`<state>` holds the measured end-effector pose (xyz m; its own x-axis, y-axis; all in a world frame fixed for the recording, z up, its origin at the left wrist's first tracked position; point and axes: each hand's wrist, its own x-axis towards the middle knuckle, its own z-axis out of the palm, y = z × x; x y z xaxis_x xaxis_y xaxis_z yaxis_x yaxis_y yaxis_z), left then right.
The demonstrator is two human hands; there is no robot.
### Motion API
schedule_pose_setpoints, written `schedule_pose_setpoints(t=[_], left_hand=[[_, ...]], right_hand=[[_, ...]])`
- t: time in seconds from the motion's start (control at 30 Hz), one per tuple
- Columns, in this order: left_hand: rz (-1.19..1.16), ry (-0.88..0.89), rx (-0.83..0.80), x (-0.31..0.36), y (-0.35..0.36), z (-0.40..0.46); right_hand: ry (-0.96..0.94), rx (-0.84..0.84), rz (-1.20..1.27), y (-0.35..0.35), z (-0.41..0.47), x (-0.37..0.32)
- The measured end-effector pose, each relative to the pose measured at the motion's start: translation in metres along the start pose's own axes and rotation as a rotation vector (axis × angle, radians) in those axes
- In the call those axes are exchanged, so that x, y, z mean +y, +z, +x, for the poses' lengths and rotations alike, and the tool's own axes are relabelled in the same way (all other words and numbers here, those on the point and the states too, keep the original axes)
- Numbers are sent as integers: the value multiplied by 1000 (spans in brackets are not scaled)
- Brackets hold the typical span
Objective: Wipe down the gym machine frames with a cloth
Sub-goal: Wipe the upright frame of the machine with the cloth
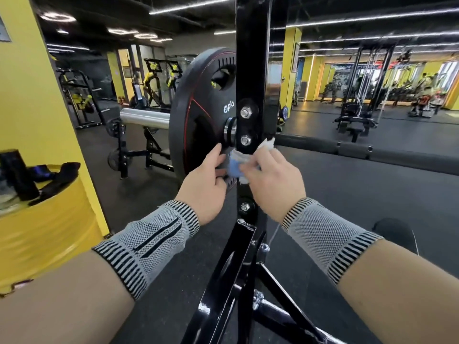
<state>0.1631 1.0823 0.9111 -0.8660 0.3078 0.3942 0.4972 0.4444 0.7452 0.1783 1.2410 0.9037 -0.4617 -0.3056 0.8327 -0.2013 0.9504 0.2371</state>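
Cloth [239,163], gripped by right hand [274,178], wipes the upright frame [250,58] mid-task; left hand [207,181], loosely curled beside it, touches the weight plate [198,115]; next stroke likely downward.

Both arms reach out in front of the person, side by side. Each wrist has a grey band with black stripes. The left hand [207,184] is up with its fingers stretched out and a little bent, the thumb tucked under. The right hand [272,181] is just beside it, fingers curled tight and pinching something soft.
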Motion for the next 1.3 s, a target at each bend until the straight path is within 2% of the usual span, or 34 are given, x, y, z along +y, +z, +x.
schedule_pose_setpoints(t=[0.1,0.2,0.27,0.37,0.43,0.6,0.7,0.77,0.9,0.93,1.03,1.07,1.17,1.2,1.23,1.3], left_hand=[[2,3,-24,0,4,-1],[15,11,-44,-4,4,-2],[17,22,-49,-7,6,-1],[11,42,-58,-7,12,3],[15,52,-69,-4,18,6],[162,81,32,-2,29,13],[156,55,102,-2,34,15],[129,12,131,-2,38,16],[115,-14,125,-4,46,16],[114,-17,120,-5,48,15],[141,-23,113,-8,54,13],[151,-22,114,-9,56,14],[156,-47,119,-12,60,17],[161,-48,120,-13,61,17],[170,-43,121,-13,62,18],[185,-38,124,-13,62,20]], right_hand=[[-64,-108,-40,12,-27,-4],[-28,-216,-2,11,-50,-5],[107,-151,101,2,-48,3],[473,37,389,-20,-12,19],[628,51,469,-21,12,29],[750,-82,485,6,-6,21],[700,-325,474,15,-39,19],[671,-390,490,13,-45,24],[782,-55,531,2,-14,37],[774,-37,529,3,-7,35],[763,-137,509,14,-16,24],[744,-219,502,18,-28,21],[581,-618,399,19,-58,20],[576,-640,393,18,-60,23],[614,-577,407,16,-57,27],[754,-272,490,16,-41,34]])
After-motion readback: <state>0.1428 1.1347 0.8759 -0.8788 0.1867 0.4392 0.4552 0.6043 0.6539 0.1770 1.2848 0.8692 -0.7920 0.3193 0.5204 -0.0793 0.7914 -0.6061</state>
